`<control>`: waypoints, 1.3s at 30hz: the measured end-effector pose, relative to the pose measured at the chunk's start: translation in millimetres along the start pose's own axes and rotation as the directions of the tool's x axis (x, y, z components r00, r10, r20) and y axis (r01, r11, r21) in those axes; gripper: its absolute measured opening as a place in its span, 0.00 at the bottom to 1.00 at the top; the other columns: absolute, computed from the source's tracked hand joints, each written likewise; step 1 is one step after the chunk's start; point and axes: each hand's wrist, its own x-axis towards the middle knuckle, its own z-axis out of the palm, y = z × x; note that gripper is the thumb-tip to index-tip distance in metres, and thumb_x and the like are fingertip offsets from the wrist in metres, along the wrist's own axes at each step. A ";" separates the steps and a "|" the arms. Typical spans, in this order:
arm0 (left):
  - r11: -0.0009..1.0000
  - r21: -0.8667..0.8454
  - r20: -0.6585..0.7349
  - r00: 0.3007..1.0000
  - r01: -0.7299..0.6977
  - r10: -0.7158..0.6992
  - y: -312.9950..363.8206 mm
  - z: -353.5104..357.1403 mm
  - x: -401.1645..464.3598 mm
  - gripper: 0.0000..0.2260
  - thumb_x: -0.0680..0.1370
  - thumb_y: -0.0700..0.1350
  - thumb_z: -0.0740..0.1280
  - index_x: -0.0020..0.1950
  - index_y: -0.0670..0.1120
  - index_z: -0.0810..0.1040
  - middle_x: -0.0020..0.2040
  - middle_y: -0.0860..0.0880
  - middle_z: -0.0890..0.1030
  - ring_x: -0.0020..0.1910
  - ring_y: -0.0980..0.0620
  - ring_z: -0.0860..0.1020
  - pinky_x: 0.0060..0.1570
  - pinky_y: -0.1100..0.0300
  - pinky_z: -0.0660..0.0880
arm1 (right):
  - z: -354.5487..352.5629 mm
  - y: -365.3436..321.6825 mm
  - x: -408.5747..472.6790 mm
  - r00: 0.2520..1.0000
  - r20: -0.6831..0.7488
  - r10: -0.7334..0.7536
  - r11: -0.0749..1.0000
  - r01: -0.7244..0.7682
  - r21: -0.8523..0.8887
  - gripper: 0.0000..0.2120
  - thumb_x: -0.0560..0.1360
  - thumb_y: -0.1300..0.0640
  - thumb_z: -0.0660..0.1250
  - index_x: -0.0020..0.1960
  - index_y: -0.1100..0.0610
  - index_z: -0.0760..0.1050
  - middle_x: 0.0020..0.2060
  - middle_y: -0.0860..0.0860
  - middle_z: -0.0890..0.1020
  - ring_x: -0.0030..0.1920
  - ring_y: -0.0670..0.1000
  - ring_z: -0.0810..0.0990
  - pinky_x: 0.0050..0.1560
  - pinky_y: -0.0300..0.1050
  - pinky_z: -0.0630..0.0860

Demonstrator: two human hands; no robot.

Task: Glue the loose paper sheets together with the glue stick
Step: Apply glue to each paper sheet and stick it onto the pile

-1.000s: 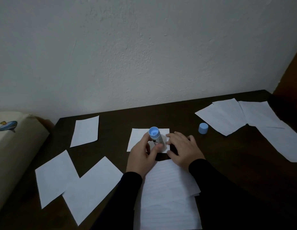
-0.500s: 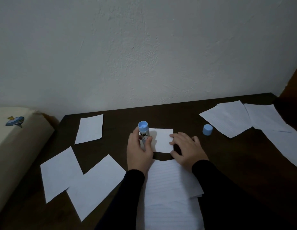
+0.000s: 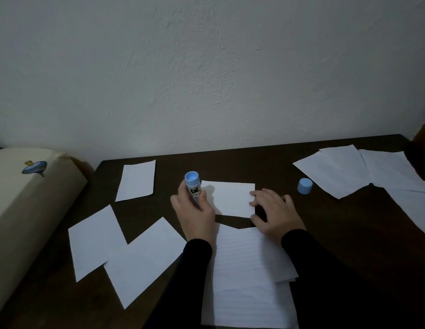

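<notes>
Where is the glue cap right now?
The cap stands on the table, right of centre in the head view, between the right hand and the paper sheets at the right.

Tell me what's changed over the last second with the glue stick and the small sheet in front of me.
The left hand, still gripping the glue stick, has slid it leftward, from the middle of the small sheet to its left edge. The right hand has stayed on the sheet's right edge, holding it down. The blue cap and the other loose sheets haven't moved on the table.
</notes>
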 end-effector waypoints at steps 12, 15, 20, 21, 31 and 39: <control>0.918 -0.375 -0.220 0.950 0.127 -0.221 -1.1 0.1 9.8 0.25 0.81 0.45 0.62 0.75 0.48 0.54 0.65 0.49 0.67 0.63 0.54 0.68 0.63 0.59 0.69 | -0.8 -2.2 -2.8 0.984 -0.169 -0.049 0.998 0.042 -0.046 0.18 0.71 0.40 0.58 0.52 0.49 0.77 0.48 0.44 0.71 0.54 0.44 0.68 0.52 0.42 0.61; 0.923 -0.367 -0.176 0.967 0.110 -0.186 -0.6 0.0 7.8 0.25 0.81 0.45 0.62 0.75 0.46 0.55 0.64 0.48 0.68 0.62 0.55 0.69 0.59 0.63 0.69 | 0.1 -1.8 -4.9 0.977 -0.208 -0.040 0.998 0.029 -0.059 0.24 0.71 0.37 0.54 0.55 0.50 0.78 0.48 0.44 0.70 0.53 0.44 0.67 0.51 0.43 0.61; 0.929 -0.352 -0.083 0.985 0.113 -0.152 1.9 -1.0 5.9 0.25 0.81 0.45 0.62 0.75 0.47 0.56 0.60 0.51 0.70 0.60 0.57 0.71 0.50 0.75 0.68 | 3.1 -0.7 -1.0 0.974 -0.196 0.111 0.977 -0.143 -0.160 0.30 0.73 0.38 0.50 0.67 0.52 0.72 0.62 0.48 0.72 0.65 0.49 0.65 0.62 0.51 0.60; 0.928 -0.353 -0.062 0.987 0.119 -0.150 2.1 -1.2 5.8 0.25 0.81 0.45 0.62 0.75 0.47 0.56 0.60 0.52 0.70 0.60 0.57 0.71 0.49 0.75 0.69 | 3.1 -0.8 -0.6 0.977 -0.172 0.125 0.974 -0.153 -0.166 0.29 0.74 0.38 0.51 0.67 0.52 0.72 0.63 0.48 0.71 0.67 0.49 0.64 0.64 0.53 0.59; 0.941 -0.304 0.201 0.976 0.146 -0.086 10.2 -5.2 -4.3 0.18 0.80 0.48 0.64 0.68 0.51 0.66 0.54 0.58 0.76 0.54 0.62 0.76 0.42 0.78 0.72 | 1.2 1.3 3.8 1.000 0.021 0.021 0.994 -0.019 -0.103 0.21 0.80 0.51 0.54 0.72 0.44 0.65 0.73 0.41 0.63 0.75 0.45 0.53 0.73 0.56 0.52; 0.990 -0.010 0.508 0.852 -0.141 0.126 3.8 -1.6 -10.1 0.17 0.77 0.48 0.68 0.64 0.57 0.70 0.52 0.62 0.77 0.47 0.59 0.75 0.43 0.68 0.71 | 2.5 0.5 4.4 0.999 -0.015 0.035 0.989 -0.037 -0.140 0.23 0.77 0.42 0.58 0.71 0.44 0.67 0.70 0.42 0.65 0.71 0.45 0.57 0.71 0.54 0.53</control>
